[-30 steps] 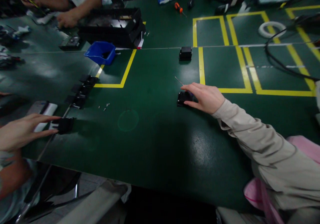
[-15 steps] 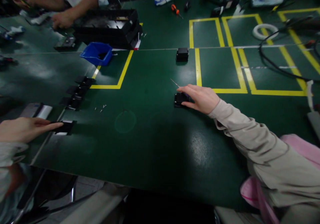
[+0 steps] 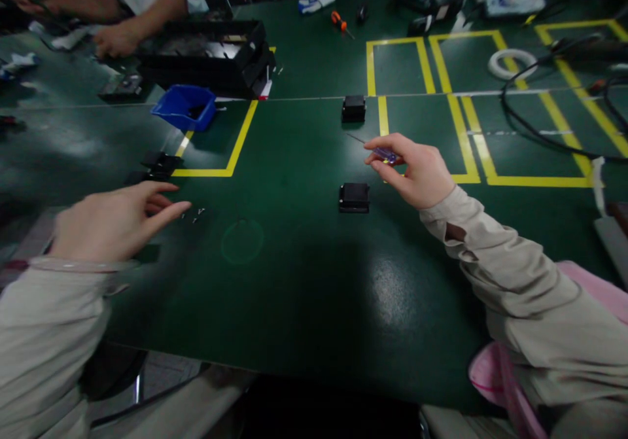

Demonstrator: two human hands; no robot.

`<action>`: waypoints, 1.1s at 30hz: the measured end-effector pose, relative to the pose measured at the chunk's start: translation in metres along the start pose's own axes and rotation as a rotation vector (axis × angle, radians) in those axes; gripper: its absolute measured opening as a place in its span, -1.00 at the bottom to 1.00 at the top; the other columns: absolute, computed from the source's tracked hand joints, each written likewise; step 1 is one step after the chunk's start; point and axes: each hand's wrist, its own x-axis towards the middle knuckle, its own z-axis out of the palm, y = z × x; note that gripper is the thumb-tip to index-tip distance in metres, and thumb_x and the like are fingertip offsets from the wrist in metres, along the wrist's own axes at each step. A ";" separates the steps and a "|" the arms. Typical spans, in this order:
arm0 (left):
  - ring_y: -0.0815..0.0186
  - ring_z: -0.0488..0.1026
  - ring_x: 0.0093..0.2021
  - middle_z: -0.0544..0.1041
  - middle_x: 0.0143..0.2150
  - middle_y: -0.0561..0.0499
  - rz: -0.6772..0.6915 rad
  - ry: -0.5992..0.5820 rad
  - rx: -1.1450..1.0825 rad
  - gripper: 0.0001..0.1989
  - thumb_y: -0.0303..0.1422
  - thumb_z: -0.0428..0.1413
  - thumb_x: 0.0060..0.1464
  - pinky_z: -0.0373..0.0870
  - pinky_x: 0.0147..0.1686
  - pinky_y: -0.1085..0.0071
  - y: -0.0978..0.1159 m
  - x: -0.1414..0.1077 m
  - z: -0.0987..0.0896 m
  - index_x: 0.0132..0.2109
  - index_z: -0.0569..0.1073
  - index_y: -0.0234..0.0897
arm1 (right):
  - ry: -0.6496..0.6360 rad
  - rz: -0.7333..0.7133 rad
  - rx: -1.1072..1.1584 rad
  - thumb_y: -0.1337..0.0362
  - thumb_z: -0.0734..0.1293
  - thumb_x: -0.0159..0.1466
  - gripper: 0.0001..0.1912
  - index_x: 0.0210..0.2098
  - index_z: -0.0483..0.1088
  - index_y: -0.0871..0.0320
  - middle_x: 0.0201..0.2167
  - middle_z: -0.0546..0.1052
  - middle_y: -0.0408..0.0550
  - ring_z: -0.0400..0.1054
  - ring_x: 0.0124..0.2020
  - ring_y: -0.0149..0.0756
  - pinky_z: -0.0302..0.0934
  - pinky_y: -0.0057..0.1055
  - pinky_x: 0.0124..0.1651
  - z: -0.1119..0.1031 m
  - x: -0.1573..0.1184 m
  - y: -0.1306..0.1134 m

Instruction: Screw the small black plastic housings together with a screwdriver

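My right hand [image 3: 415, 167] holds a small screwdriver [image 3: 383, 154] with a clear purplish handle, its thin shaft pointing up and to the left. Below it, apart from the hand, a black box-shaped part [image 3: 354, 197] rests on the green table. A similar black part [image 3: 354, 108] stands farther back. At the left, my left hand [image 3: 110, 223] hovers with thumb and fingers apart, nothing seen between them. Its fingertips are close to several small screws [image 3: 198, 215]. Black parts [image 3: 159, 163] lie just beyond it, some of them hidden by the hand.
A blue bin [image 3: 185, 106] sits before a black crate [image 3: 206, 59] at the back left, where a co-worker's hand [image 3: 118, 40] rests. An orange screwdriver [image 3: 339, 21], a white tape ring [image 3: 512, 64] and a black cable [image 3: 530, 128] lie farther off. Yellow tape outlines mark the table.
My left hand has let go of the flat black part and moved right towards the screws. My right hand has lifted off the nearer black box with the screwdriver, up and to the right.
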 end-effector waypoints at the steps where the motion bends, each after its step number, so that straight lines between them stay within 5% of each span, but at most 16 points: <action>1: 0.13 0.51 -0.10 0.56 -0.08 0.02 0.101 0.012 0.010 -0.49 0.03 -0.05 0.29 0.31 -0.15 0.30 0.031 0.006 -0.002 0.17 0.36 -0.21 | 0.016 0.002 -0.003 0.22 0.21 0.33 -0.66 0.01 0.42 0.22 -0.15 0.63 -0.02 0.54 -0.17 -0.33 0.40 -0.36 -0.05 0.000 0.000 -0.001; 6: 0.16 0.48 0.03 0.52 0.06 -0.09 0.648 0.123 -0.290 -0.67 -0.14 0.07 0.26 0.36 -0.02 0.29 0.162 0.037 0.001 0.03 0.37 -0.27 | 0.068 -0.014 0.060 0.21 0.20 0.35 -0.67 0.00 0.42 0.23 -0.19 0.62 -0.01 0.56 -0.20 -0.36 0.42 -0.42 -0.10 0.001 -0.001 0.001; 11: 0.14 0.44 0.03 0.48 0.05 -0.08 0.811 0.094 -0.342 -0.70 -0.23 0.20 0.15 0.35 -0.03 0.28 0.231 0.062 0.005 -0.06 0.34 -0.25 | 0.091 -0.023 0.058 0.21 0.21 0.35 -0.68 -0.01 0.43 0.22 -0.19 0.62 -0.01 0.56 -0.24 -0.37 0.41 -0.42 -0.12 0.003 -0.001 0.006; 16: 0.20 0.46 -0.14 0.49 -0.12 -0.02 0.779 0.045 -0.275 -0.75 -0.26 0.21 0.15 0.26 -0.26 0.37 0.251 0.068 0.009 -0.12 0.34 -0.25 | 0.092 -0.028 0.033 0.22 0.21 0.35 -0.68 0.00 0.43 0.23 -0.17 0.61 -0.01 0.55 -0.24 -0.37 0.40 -0.40 -0.12 0.003 -0.002 0.006; 22: 0.21 0.48 -0.20 0.50 -0.08 -0.07 0.703 0.103 -0.110 -0.72 -0.16 0.03 0.31 0.21 -0.35 0.37 0.251 0.066 0.003 0.00 0.39 -0.26 | 0.100 -0.026 0.035 0.24 0.21 0.35 -0.68 0.00 0.43 0.23 -0.15 0.61 -0.02 0.55 -0.23 -0.38 0.40 -0.42 -0.14 0.001 -0.001 0.006; 27: 0.20 0.43 0.04 0.35 0.26 -0.01 1.061 0.179 0.029 -0.49 -0.50 -0.04 0.30 0.27 -0.06 0.29 0.245 0.088 -0.007 0.29 0.28 0.11 | 0.163 -0.042 0.061 0.26 0.22 0.35 -0.69 0.00 0.44 0.26 -0.19 0.62 -0.02 0.56 -0.21 -0.37 0.40 -0.44 -0.17 -0.002 0.000 0.007; 30: 0.24 0.44 0.02 0.34 0.28 0.05 1.200 0.134 0.079 -0.37 -0.58 -0.08 0.28 0.26 -0.07 0.31 0.246 0.100 -0.008 0.30 0.24 0.28 | 0.185 -0.035 0.067 0.27 0.23 0.34 -0.70 -0.01 0.44 0.26 -0.23 0.63 -0.03 0.56 -0.23 -0.37 0.38 -0.45 -0.21 -0.003 0.000 0.009; 33: 0.25 0.45 -0.04 0.42 0.19 0.01 1.271 0.088 0.153 -0.41 -0.55 -0.06 0.28 0.25 -0.13 0.33 0.249 0.107 -0.008 0.28 0.28 0.24 | 0.189 -0.026 0.063 0.27 0.24 0.33 -0.70 0.00 0.44 0.22 -0.24 0.63 -0.05 0.55 -0.24 -0.38 0.38 -0.46 -0.22 -0.003 -0.001 0.010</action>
